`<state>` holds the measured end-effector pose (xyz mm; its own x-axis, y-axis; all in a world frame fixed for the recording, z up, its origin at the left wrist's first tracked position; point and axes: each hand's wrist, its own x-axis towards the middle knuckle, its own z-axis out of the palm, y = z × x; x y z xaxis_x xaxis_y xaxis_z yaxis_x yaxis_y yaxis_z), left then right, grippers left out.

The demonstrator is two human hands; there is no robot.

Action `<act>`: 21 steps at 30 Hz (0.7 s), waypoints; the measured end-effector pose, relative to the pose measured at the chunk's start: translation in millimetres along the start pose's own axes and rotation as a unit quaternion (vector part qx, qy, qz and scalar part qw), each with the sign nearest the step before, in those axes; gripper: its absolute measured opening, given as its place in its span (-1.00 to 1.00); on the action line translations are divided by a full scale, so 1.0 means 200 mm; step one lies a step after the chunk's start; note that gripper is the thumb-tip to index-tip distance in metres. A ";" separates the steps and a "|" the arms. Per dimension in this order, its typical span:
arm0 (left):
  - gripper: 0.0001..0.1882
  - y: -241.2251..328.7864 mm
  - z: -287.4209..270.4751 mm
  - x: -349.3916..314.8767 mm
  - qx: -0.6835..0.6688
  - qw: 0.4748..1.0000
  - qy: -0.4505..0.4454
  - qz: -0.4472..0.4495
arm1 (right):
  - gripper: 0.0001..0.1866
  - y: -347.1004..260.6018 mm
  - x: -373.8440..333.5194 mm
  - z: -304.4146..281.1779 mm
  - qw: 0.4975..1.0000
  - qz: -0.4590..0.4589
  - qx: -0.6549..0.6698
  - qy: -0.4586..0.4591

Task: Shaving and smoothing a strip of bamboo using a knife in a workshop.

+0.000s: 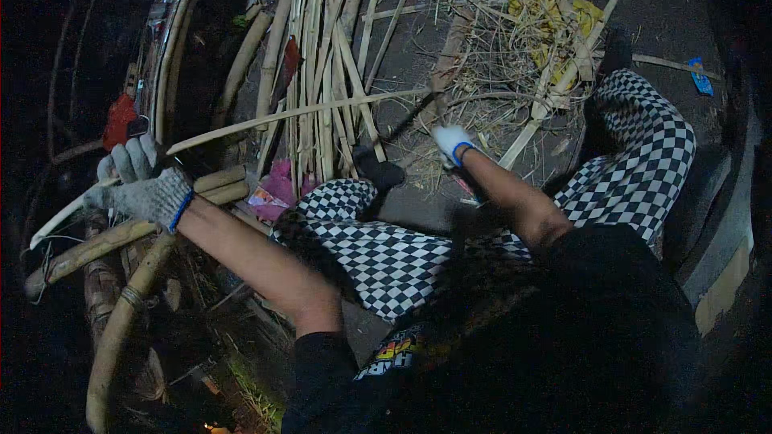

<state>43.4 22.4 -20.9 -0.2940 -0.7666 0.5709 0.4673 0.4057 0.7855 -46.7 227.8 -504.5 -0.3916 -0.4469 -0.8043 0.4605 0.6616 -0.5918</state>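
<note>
My left hand (149, 181), in a grey-white knitted glove with a blue cuff, is closed around a long, pale bamboo strip (297, 112). One end of the strip sticks out past the hand at the left; the other reaches right, to a brown piece of wood (449, 60). Close to that far end is my right hand (453, 145), gloved in white with a blue cuff. It looks closed, but motion blurs it. A dark, narrow, blurred shape (412, 118) lies just beyond its fingers; I cannot tell what it is.
Many split bamboo strips (322, 72) lie in a bundle ahead. Thin shavings (498, 56) are heaped over a yellow sheet (535, 0) at the far right. Thick bamboo poles (129, 305) lie at the left, and a pink bag (281, 185) sits near my checkered trouser leg (386, 253).
</note>
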 end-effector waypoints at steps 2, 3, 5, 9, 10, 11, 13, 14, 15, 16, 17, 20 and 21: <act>-0.53 -0.02 0.06 -0.02 -0.057 0.997 -0.052 -0.031 | -0.47 -0.12 0.00 0.03 0.985 -0.166 -0.020 0.053; -0.54 -0.01 -0.10 0.07 -0.167 0.961 -0.203 -0.087 | -0.50 -0.27 -0.13 0.07 0.969 -0.237 -0.069 0.026; -0.54 0.00 -0.11 0.07 -0.157 0.964 -0.193 -0.089 | -0.55 -0.52 -0.37 0.06 0.915 -0.377 -0.146 0.000; -0.51 -0.01 -0.17 0.13 -0.157 0.955 -0.238 -0.081 | -0.59 -0.75 -0.76 0.07 0.866 -0.473 -0.157 -0.041; -0.50 -0.01 -0.19 0.15 -0.218 0.923 -0.304 -0.097 | -0.59 -0.74 -0.75 0.07 0.866 -0.474 -0.157 -0.040; -0.50 -0.01 -0.15 0.12 -0.219 0.922 -0.304 -0.098 | -0.59 -0.72 -0.73 0.06 0.877 -0.458 -0.145 -0.018; -0.50 0.01 -0.04 0.02 -0.094 0.985 -0.140 -0.042 | -0.59 -0.55 -0.52 0.07 0.883 -0.449 -0.127 0.049; -0.50 0.00 -0.01 0.02 -0.101 0.983 -0.145 -0.047 | -0.56 -0.39 -0.29 0.04 0.867 -0.454 -0.177 0.105; -0.51 -0.03 -0.02 0.03 -0.138 0.972 -0.183 -0.052 | -0.49 -0.29 -0.14 -0.01 0.930 -0.279 -0.230 0.064; -0.52 -0.04 -0.07 0.05 -0.165 0.961 -0.216 -0.054 | -0.45 -0.19 -0.06 -0.07 0.884 -0.313 -0.345 0.027; -0.53 -0.05 -0.09 0.05 -0.152 0.966 -0.204 -0.048 | -0.43 -0.11 -0.01 -0.09 0.925 -0.227 -0.300 0.046; -0.43 -0.01 -0.06 0.04 0.095 0.990 0.107 0.023 | -0.52 -0.27 -0.21 0.08 0.939 -0.270 -0.197 0.088; -0.43 0.00 -0.09 0.05 -0.002 1.000 -0.007 -0.010 | -0.52 -0.39 -0.33 0.08 0.942 -0.279 -0.185 0.024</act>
<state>55.4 5.7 -19.0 -0.3141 -0.7677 0.5585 0.4650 0.3885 0.7955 -43.8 195.1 -405.6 -0.5294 -0.7657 -0.3653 -0.1337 0.5005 -0.8553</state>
